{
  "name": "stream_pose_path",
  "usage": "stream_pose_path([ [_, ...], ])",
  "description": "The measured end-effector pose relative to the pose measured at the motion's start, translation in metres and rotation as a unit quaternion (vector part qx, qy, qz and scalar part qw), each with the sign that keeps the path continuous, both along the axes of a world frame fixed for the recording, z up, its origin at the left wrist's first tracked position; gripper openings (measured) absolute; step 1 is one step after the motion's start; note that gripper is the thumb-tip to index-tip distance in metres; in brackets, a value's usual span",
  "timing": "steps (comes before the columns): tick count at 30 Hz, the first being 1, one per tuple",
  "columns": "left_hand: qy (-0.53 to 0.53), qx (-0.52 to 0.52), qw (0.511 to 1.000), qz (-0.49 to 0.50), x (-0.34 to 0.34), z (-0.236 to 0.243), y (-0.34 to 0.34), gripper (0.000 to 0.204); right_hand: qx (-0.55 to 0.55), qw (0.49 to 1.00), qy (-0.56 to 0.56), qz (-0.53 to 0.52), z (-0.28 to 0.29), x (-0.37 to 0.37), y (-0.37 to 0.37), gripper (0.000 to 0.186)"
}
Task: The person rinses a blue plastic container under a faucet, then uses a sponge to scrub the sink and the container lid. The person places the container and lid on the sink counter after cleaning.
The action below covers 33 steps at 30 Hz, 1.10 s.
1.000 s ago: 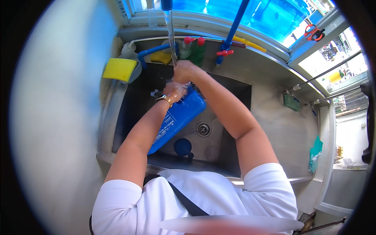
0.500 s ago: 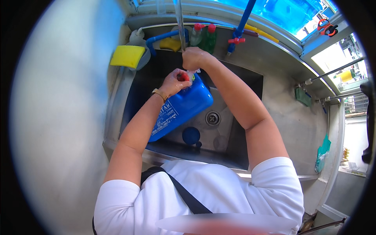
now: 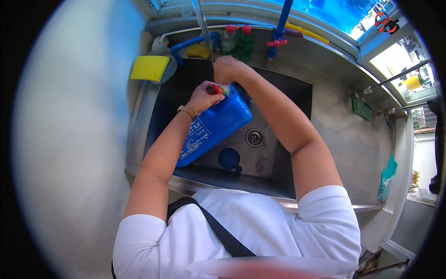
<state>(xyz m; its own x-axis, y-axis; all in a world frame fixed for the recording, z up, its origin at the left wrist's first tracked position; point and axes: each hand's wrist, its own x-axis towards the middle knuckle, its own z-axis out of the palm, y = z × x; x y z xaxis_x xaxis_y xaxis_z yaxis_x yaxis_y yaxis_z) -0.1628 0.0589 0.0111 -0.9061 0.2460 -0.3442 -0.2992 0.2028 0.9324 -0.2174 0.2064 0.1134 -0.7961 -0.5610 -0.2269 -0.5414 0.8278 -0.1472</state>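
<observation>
A blue plastic jerrycan (image 3: 216, 123) with white print lies tilted in the steel sink (image 3: 304, 100). Above its upper end, my left hand (image 3: 203, 98) is closed, thumb and fingers pinching a small round red cap (image 3: 216, 90). My right hand (image 3: 226, 70) is a fist just beyond it, close to the jerrycan's mouth; what it grips is hidden. Between the hands shows a whitish-green, bristly-looking patch (image 3: 226, 89), too small to name. A shiny, clear column (image 3: 203, 28), a spout or running water, comes down to my right hand.
A yellow sponge (image 3: 149, 68) lies at the sink's left corner. Behind stand red-capped bottles (image 3: 245, 43) and a blue pipe tap (image 3: 278, 43) with a red handle. A drain (image 3: 254, 137) and a round blue object (image 3: 229, 158) are on the sink bottom. Teal cloth (image 3: 388, 176) hangs right.
Both hands have shifted slightly against each other at the jerrycan's mouth. The red cap now shows more fully in my left fingers. The view has turned a little.
</observation>
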Motion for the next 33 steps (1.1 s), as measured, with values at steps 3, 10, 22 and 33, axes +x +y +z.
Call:
stream_pose_path([
  [3, 0.0, 0.006, 1.0, -0.018, -0.001, 0.001, -0.003, 0.048, 0.014, 1.0, -0.008, 0.006, -0.002, -0.001, -0.002, 0.021],
  [10, -0.003, 0.016, 1.0, 0.01, -0.002, 0.003, 0.007, 0.036, 0.036, 0.999, -0.022, -0.02, 0.007, 0.006, -0.004, 0.024],
  [22, 0.396, -0.365, 0.824, -0.176, -0.01, -0.038, 0.012, 0.036, 0.064, 0.995, -0.023, 0.067, 0.001, -0.002, -0.011, 0.031],
  [33, 0.136, -0.395, 0.9, -0.129, -0.02, -0.056, 0.045, 0.048, 0.025, 0.999, -0.032, 0.026, 0.001, 0.007, 0.0, 0.025],
])
